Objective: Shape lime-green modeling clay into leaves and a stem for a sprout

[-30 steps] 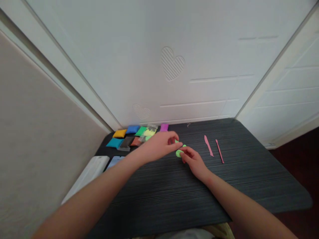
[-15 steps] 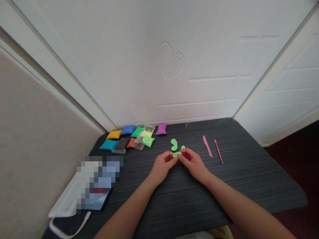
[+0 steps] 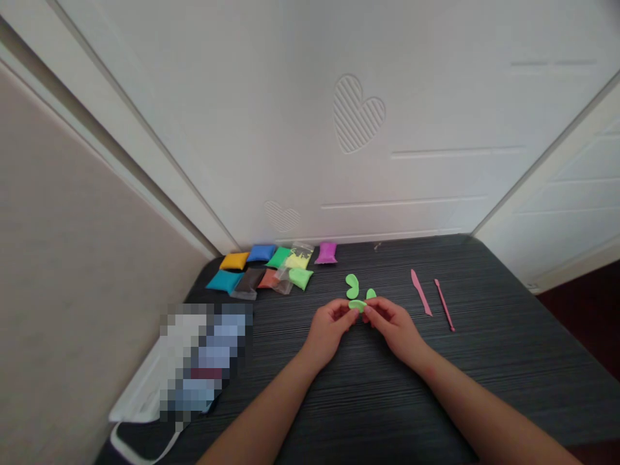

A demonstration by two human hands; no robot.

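Observation:
Between my fingertips I pinch a small, flattened light-green piece of modelling clay (image 3: 357, 305), slightly curved like a leaf. My left hand (image 3: 330, 328) grips its left side, and my right hand (image 3: 393, 326) closes on its right end. Just beyond my hands lies a curved, bean-shaped green clay piece (image 3: 353, 286) on the dark table (image 3: 378, 387). Another green clay piece (image 3: 371, 294) rests behind my right fingers, its lower part hidden by them.
Right of my hands lie a pink plastic knife (image 3: 421, 292) and a thin pink modelling stick (image 3: 444, 304). Several coloured clay packets, among them a purple one (image 3: 327, 252) and a teal one (image 3: 224, 280), line the back left. A blurred-out item (image 3: 208, 355) and white cable (image 3: 140, 460) sit at left.
The view has shifted, so everything appears further right. Both hands still pinch the green clay, whose upper face now looks more hollowed, with slightly altered fingertip positions.

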